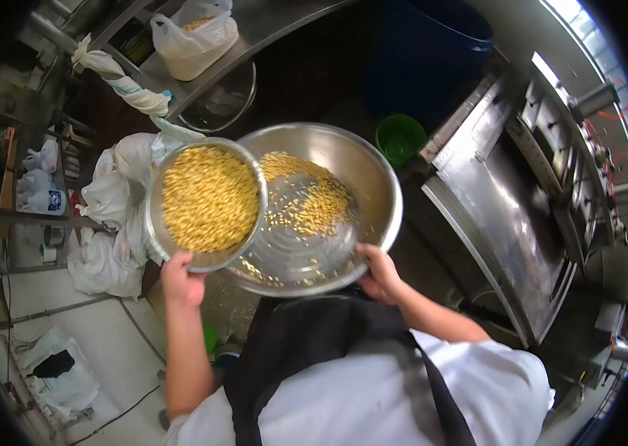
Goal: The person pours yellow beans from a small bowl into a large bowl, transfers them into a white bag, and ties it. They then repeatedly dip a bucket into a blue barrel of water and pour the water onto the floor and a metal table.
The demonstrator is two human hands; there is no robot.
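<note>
Nearest the camera, a black apron point(306, 349) is worn over a white shirt point(373, 401). Just beyond it, the left hand point(182, 281) is closed on the near edge of a small steel bowl point(152, 215); the fingers are tucked beneath the bowl and mostly hidden. The bowl is filled with yellow kernels point(208, 197) and is held tilted, with its right edge over the left rim of a large steel basin point(358, 160). The right hand point(379, 272) is clamped on the basin's near rim, with the fingers curled over the edge. A thinner scatter of loose kernels point(321, 204) is spread over the basin's far and middle parts.

White plastic bags point(109, 201) are piled on the floor to the left, behind the bowl. A green bucket point(400, 137) is seen past the basin's far rim, with a blue barrel point(433, 44) behind it. A stainless cooker point(507, 215) stands at the right. Farthest off, a filled plastic bag point(195, 33) rests on a steel shelf point(269, 18).
</note>
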